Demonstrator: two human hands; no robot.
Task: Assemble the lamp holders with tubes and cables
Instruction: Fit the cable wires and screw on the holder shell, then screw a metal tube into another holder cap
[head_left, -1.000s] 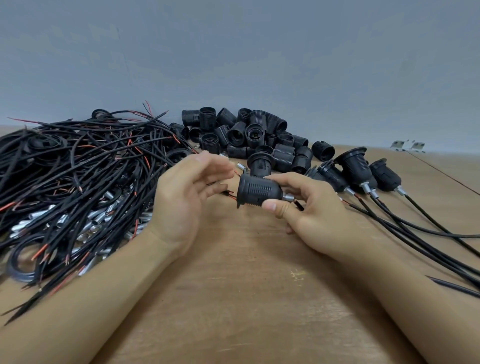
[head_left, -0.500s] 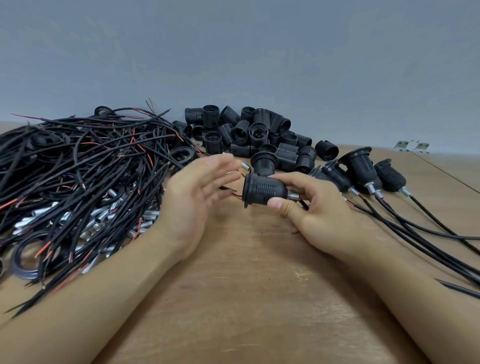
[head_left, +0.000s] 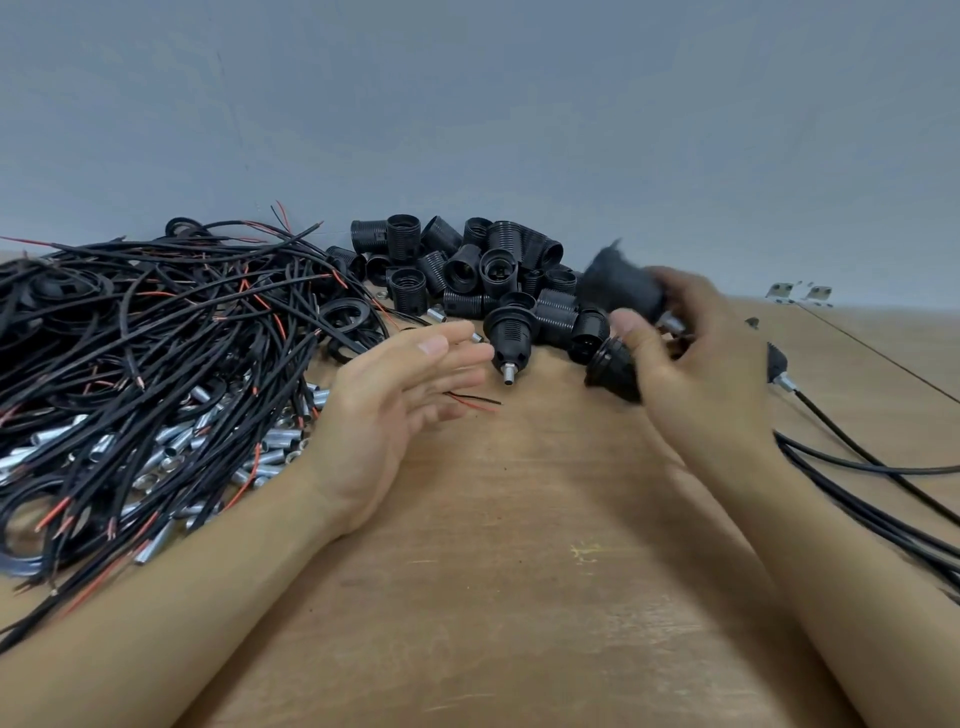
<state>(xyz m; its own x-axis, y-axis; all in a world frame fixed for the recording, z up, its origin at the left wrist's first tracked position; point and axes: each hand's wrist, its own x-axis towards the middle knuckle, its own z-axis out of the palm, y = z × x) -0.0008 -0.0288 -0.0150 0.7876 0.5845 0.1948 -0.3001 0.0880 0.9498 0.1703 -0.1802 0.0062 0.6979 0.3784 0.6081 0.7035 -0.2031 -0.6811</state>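
A person is working at a wooden table (head_left: 519, 597). The right hand (head_left: 691, 364) is grasping an assembled black lamp holder (head_left: 621, 283), blurred with motion, its grip clenched around the body with the metal tube end near the fingers. The left hand (head_left: 395, 410) is hanging open and released, palm inward, holding nothing.

Just left of the right grip, another lamp holder with tube (head_left: 508, 335) is standing on the table, and a heap of loose holders (head_left: 467, 265) is lying behind it. Right of that grip, finished cables (head_left: 857, 457) are trailing away. Far left of the open hand, a cable tangle (head_left: 156, 332) is covering silver tubes (head_left: 182, 441).

Judging by this, setting the piece beside the finished ones is sensible, with its cable lying straight. Bare table below both hands is offering room; the heap behind is crowding.
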